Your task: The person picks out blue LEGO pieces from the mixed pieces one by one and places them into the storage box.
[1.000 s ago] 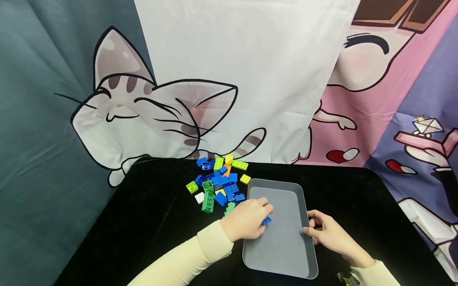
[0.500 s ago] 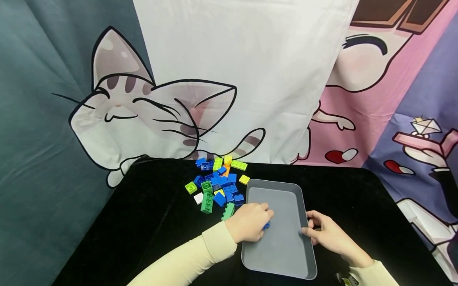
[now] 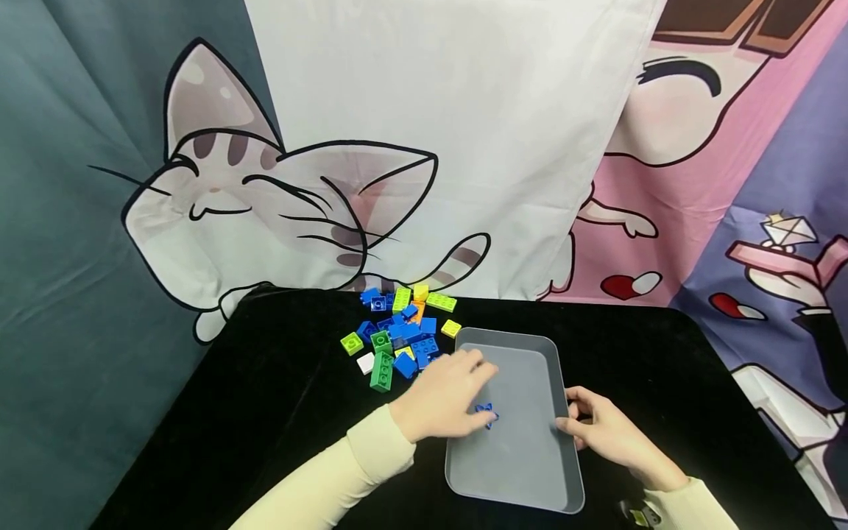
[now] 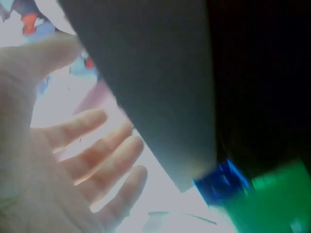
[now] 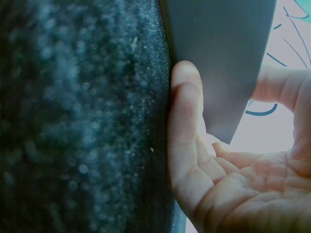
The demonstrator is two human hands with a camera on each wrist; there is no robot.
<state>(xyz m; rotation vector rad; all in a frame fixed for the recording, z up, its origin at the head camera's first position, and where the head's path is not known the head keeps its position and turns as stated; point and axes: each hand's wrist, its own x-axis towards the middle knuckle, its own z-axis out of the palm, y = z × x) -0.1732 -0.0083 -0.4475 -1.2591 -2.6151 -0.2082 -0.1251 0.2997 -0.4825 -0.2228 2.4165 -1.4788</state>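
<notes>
A grey rectangular tray (image 3: 520,471) lies on the black cloth. My right hand (image 3: 606,430) grips its right rim, with the thumb over the edge and the fingers along the outside wall; the right wrist view shows the fingers (image 5: 187,111) against that wall. A small blue flower-shaped piece (image 3: 486,414) sits on the tray floor. Above the tray's left edge hovers my left hand (image 3: 444,394), fingers spread and nothing held. Its thumb overlaps the blue piece in the head view. In the left wrist view the fingers (image 4: 104,160) are parted beside the tray wall (image 4: 155,73).
Left of the tray lies a loose pile of building bricks, with several blue ones (image 3: 405,335), a green brick (image 3: 381,372), a white brick (image 3: 366,363), a lime brick (image 3: 352,343) and an orange one. A printed cloth (image 3: 424,147) hangs behind the table.
My left hand has let go of the blue flower-shaped piece, spread its fingers and lifted slightly left. The piece now shows on the tray floor. My right hand keeps its grip on the rim.
</notes>
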